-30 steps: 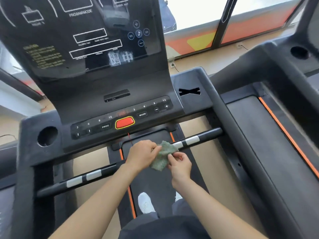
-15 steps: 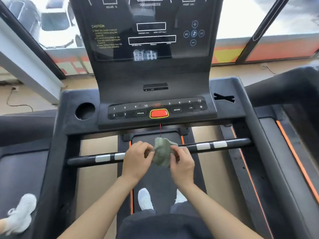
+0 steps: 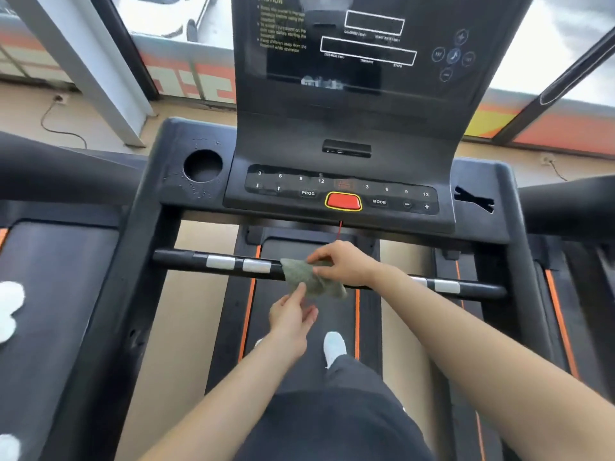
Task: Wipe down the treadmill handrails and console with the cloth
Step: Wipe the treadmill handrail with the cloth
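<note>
On the treadmill's front handrail, below the console, the right hand grips a green cloth draped over the bar. The left hand, fingers loosely extended, touches its lower edge.

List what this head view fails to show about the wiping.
Handrail middle: hidden under the cloth and right hand, head view.
Console screen top: cut off by the upper edge.
Caution text: too blurred to read.
Left hand: pinching or only touching the cloth, blur hides it.
</note>
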The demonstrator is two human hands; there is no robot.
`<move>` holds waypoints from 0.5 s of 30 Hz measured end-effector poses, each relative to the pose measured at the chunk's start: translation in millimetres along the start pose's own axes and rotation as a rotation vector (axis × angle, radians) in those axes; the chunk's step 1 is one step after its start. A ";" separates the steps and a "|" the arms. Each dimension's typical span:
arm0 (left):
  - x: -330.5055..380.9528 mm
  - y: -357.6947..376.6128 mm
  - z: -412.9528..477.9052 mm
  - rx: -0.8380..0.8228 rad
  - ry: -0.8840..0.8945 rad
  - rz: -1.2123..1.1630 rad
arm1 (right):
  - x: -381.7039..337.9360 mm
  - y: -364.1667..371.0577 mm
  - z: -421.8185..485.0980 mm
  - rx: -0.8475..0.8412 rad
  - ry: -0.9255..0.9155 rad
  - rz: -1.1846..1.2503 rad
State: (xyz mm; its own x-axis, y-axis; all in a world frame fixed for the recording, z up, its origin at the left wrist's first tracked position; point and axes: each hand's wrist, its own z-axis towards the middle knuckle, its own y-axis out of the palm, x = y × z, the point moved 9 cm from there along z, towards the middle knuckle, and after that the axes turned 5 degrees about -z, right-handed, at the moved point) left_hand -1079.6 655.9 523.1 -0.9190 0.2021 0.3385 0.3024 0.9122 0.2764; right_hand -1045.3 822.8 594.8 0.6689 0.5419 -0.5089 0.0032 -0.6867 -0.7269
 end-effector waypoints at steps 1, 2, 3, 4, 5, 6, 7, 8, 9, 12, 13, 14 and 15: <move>-3.4 9.2 1.1 -0.045 -0.012 -0.055 | 2.4 4.6 0.1 -0.043 -0.001 -0.076; -6.4 18.3 1.6 -0.079 -0.015 -0.110 | 5.4 7.2 -0.3 -0.069 -0.001 -0.146; -8.7 25.4 2.6 -0.097 -0.016 -0.155 | 7.8 8.4 -1.3 -0.082 -0.008 -0.201; -10.8 31.7 3.2 -0.111 -0.015 -0.191 | 9.6 8.7 -3.1 -0.092 -0.016 -0.238; -12.9 37.1 2.2 -0.118 -0.012 -0.218 | 12.0 8.7 -5.5 -0.103 -0.027 -0.262; -15.7 42.0 1.1 -0.121 -0.009 -0.229 | 15.0 6.9 -8.0 -0.110 -0.038 -0.277; -19.1 46.0 -0.8 -0.123 -0.005 -0.228 | 18.9 3.3 -10.8 -0.113 -0.044 -0.288; -23.0 49.1 -2.2 -0.122 -0.001 -0.222 | 24.0 -1.6 -12.5 -0.111 -0.046 -0.299; -26.2 51.2 -3.9 -0.120 0.000 -0.213 | 28.8 -6.3 -13.7 -0.106 -0.045 -0.313; -30.0 50.9 -4.5 -0.102 0.006 -0.220 | 34.7 -13.4 -13.0 -0.091 -0.053 -0.371; -29.4 48.9 -2.9 -0.090 0.013 -0.234 | 32.0 -13.6 -11.0 -0.094 -0.069 -0.389; -27.6 47.5 -1.7 -0.084 0.024 -0.253 | 27.3 -12.9 -7.6 -0.099 -0.092 -0.401; -25.2 46.2 -0.7 -0.082 0.037 -0.280 | 21.0 -11.7 -4.8 -0.113 -0.115 -0.409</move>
State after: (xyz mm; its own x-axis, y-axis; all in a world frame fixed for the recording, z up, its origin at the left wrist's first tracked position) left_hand -1042.3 692.8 528.0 -0.9602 -0.0676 0.2712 0.0595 0.8985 0.4348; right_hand -1027.7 839.9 594.8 0.5084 0.8264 -0.2421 0.3366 -0.4494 -0.8274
